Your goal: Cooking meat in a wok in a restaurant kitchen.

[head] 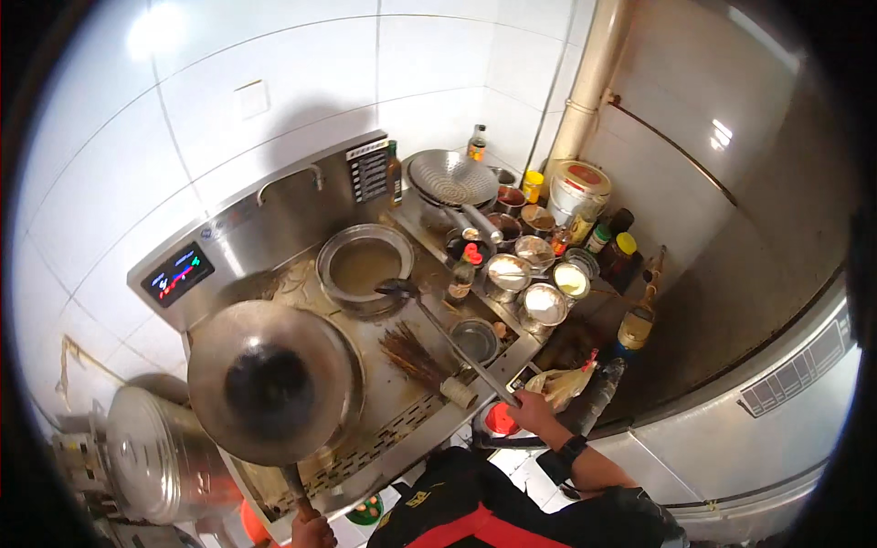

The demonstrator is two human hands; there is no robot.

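My left hand (pixel 312 529) grips the handle of a large wok (pixel 226 335) at the left of the steel cooking range (pixel 384 356). The wok's interior looks bare, with a dark patch at its bottom. In my right hand (pixel 533 412) is the long handle of a metal cooking ladle (pixel 401 289). Its bowl is over the right rim of a round pot of murky liquid (pixel 361 267), below the wall tap (pixel 317 179). Under the ladle handle lie a bamboo wok brush (pixel 418 356) and a small metal bowl (pixel 475 342).
Several seasoning bowls (pixel 508 275) and bottles line the right side. A perforated strainer (pixel 455 178) rests on a pot behind them. A lidded white bucket (pixel 579 188) stands farther back. Left of the range is a big metal pot (pixel 147 455); a red-topped container (pixel 502 419) sits near my right hand.
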